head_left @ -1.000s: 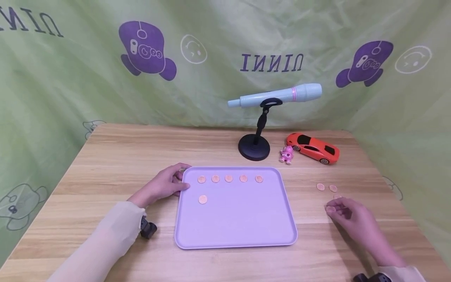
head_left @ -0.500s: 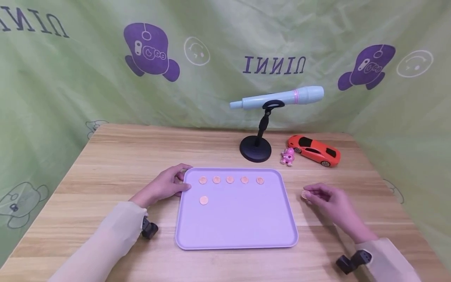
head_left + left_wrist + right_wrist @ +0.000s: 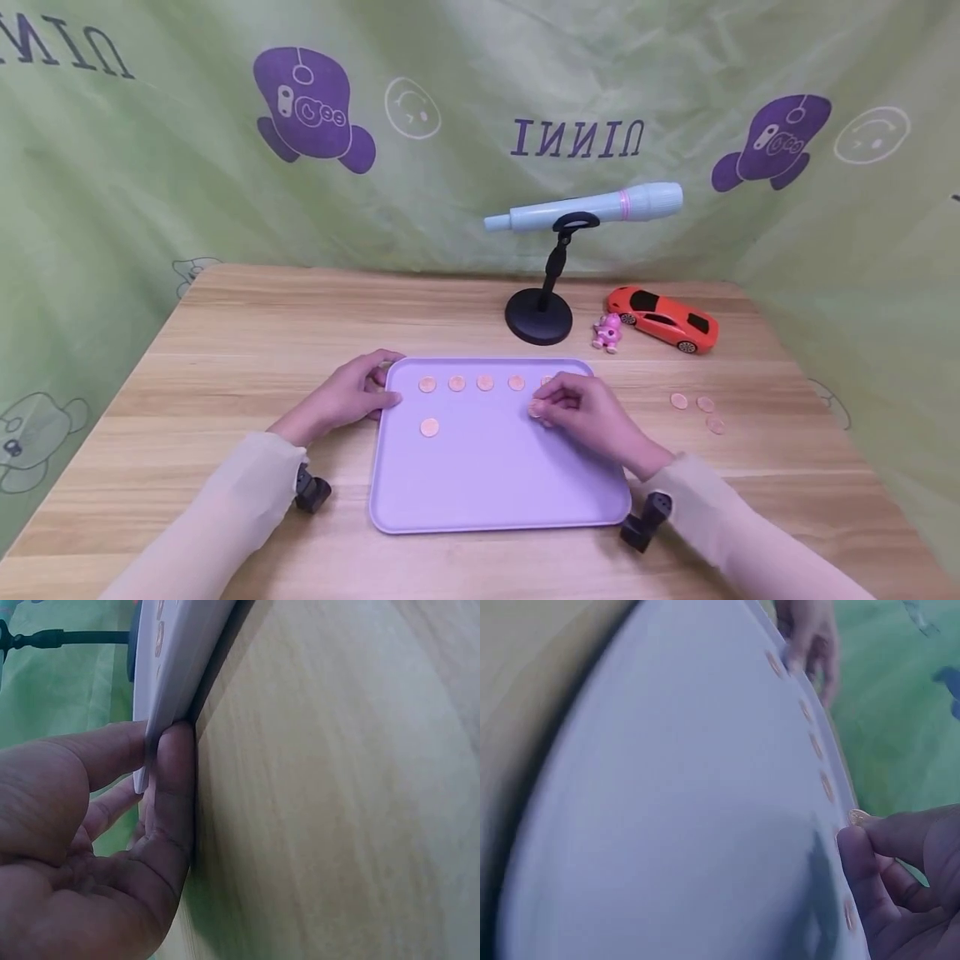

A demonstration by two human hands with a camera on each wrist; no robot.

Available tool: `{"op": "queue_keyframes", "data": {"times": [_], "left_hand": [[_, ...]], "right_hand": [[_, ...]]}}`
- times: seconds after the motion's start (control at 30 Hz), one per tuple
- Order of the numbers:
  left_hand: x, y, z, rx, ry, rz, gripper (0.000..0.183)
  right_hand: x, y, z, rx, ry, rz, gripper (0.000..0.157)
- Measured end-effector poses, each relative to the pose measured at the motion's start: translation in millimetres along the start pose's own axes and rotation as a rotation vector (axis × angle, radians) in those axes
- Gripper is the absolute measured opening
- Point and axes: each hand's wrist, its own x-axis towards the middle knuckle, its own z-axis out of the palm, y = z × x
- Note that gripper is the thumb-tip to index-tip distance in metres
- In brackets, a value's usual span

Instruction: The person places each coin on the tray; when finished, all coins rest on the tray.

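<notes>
In the head view, a lilac tray (image 3: 495, 487) lies on the wooden table. My left hand (image 3: 348, 392) grips its left rim; the left wrist view shows the thumb on top and fingers (image 3: 176, 765) tucked beneath. Over the tray's right part, my right hand (image 3: 596, 421) pinches a copper-coloured coin (image 3: 859, 817) between thumb and fingertips. Several like coins line the tray's back edge, among them a coin (image 3: 485, 382) near the middle; the rightmost is partly covered by my right hand. A single coin (image 3: 429, 427) sits in front of that row at the left.
Right of the tray, three loose coins lie on the table, one coin (image 3: 678, 402) leftmost. Behind stand a toy microphone (image 3: 577, 211) on a black stand (image 3: 538, 317), a pink bear figure (image 3: 607, 333) and an orange toy car (image 3: 663, 319). A green curtain (image 3: 450, 200) hangs at the back.
My right hand has picked up a coin from the loose ones at the right and carried it left, over the tray. My left hand stays on the tray's rim.
</notes>
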Motion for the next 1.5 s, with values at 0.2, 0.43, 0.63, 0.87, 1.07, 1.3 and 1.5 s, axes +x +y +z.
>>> {"op": "queue_keyframes", "data": {"times": [0.2, 0.43, 0.63, 0.87, 1.07, 1.3, 1.5], "left_hand": [[2.8, -0.5, -0.9, 0.003, 0.012, -0.003, 0.060], [2.8, 0.5, -0.5, 0.000, 0.004, 0.001, 0.061], [1.7, 1.4, 0.2, 0.000, 0.002, 0.009, 0.061], [1.7, 0.3, -0.5, -0.001, 0.002, 0.014, 0.061], [1.8, -1.0, 0.1, -0.007, 0.002, 0.016, 0.060], [1.1, -1.2, 0.6, -0.003, 0.001, 0.021, 0.060], [-0.1, -0.3, -0.6, -0.001, 0.003, 0.016, 0.060]], "right_hand": [[19.5, -17.0, 38.2, 0.013, -0.103, -0.084, 0.009], [33.0, -26.2, 62.5, -0.020, -0.155, -0.142, 0.005], [34.7, -28.6, 71.6, -0.052, -0.155, -0.187, 0.005], [33.3, -35.0, 79.1, -0.109, -0.132, -0.192, 0.006], [32.3, -40.9, 82.4, -0.200, -0.120, -0.189, 0.005], [32.2, -43.6, 83.0, -0.254, -0.118, -0.189, 0.006], [33.1, -43.7, 83.7, -0.260, -0.115, -0.199, 0.007]]}}
